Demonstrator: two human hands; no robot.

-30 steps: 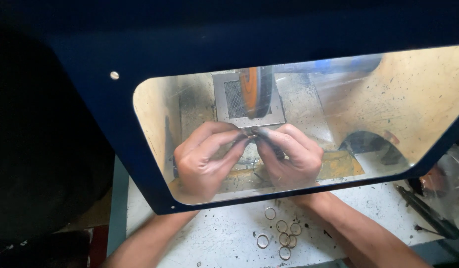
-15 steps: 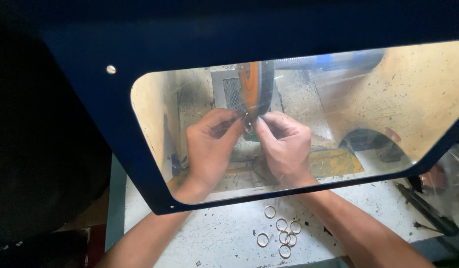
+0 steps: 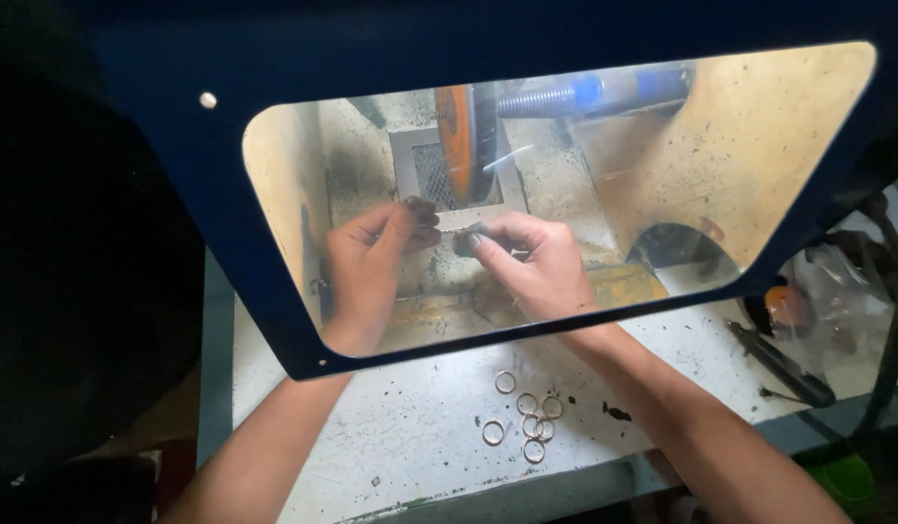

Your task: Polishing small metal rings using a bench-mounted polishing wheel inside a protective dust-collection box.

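Both hands pinch something tiny just below the orange wheel [image 3: 457, 141], too small and blurred through the scuffed window [image 3: 760, 146] to identify. Left hand [image 3: 366, 267] and right hand [image 3: 527, 262] have fingertips closed on it, nearly touching. Loose rings [image 3: 527, 417] lie on the bench [image 3: 391, 437] outside the hood.

- Both forearms are bare from the lower edge of the picture up to the wrists; no sleeve shows on either.
- The left hand [image 3: 369, 267] is bare: no glove, ring or watch to be seen.
- The right hand [image 3: 532, 264] is bare too, with no glove, ring or wristband.
- The fingertips [image 3: 422, 208] of both hands look dark and smudged, as with grime.
- Both hands are seen through a clear, slightly hazy pane.
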